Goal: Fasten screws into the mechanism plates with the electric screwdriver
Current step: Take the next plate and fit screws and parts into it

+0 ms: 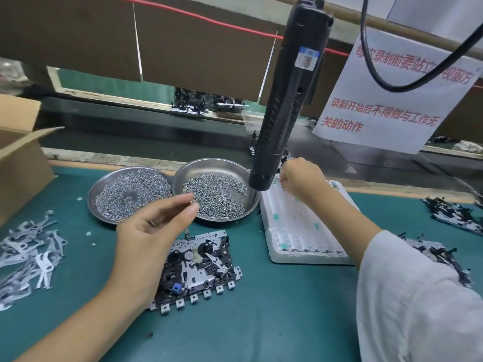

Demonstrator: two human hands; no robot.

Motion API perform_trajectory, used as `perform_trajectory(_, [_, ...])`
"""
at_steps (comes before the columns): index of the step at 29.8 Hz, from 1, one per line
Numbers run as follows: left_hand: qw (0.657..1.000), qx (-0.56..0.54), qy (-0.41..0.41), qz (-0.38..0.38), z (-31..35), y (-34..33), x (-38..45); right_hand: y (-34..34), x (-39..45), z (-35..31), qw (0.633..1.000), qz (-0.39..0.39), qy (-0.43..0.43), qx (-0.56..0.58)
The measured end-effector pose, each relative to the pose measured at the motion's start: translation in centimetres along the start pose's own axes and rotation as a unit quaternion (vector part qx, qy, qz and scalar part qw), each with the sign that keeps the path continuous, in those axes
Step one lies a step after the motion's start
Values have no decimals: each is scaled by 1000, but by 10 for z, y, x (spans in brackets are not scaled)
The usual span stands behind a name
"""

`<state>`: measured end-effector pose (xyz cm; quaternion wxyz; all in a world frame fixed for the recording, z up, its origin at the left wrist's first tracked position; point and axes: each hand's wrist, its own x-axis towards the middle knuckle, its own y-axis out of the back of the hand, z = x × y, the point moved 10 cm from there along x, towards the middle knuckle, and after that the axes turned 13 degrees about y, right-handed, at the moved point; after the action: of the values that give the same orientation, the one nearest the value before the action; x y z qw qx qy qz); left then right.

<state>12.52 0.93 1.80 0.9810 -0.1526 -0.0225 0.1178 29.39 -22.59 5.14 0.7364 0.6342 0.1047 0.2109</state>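
A mechanism plate (201, 270) with black and metal parts lies on the green mat in front of me. My left hand (154, 231) hovers above its left side and pinches a tiny screw (192, 202) between thumb and fingertip. My right hand (300, 178) reaches over the far end of a white foam tray (300, 231), its fingers curled on something small that I cannot make out. The black electric screwdriver (287, 95) hangs from above, with neither hand on it. Two round metal dishes (130, 197) (217, 194) behind the plate hold several loose screws.
A heap of flat metal levers (28, 254) lies at the left. An open cardboard box (18, 158) stands far left. More mechanism plates (454, 212) (433, 257) lie at the right. A printed paper notice (386, 100) and a black cable hang at the upper right.
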Motion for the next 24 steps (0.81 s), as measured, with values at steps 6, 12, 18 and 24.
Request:
perform_trajectory(6, [999,38,-12,0,3,-4,-4,-2,6,-2,999,4,23,-32])
perform_trajectory(12, [998,62,-24,-11,6,-12,-10,9,-7,10,995,66,-2,72])
perform_trajectory(18, [996,77,-38,-28,9,-17,-16,9,-74,36,903,147,-98,391])
perform_trajectory(24, [995,86,-44,-38,6,-20,-17,4,-128,-11,787,77,-81,607])
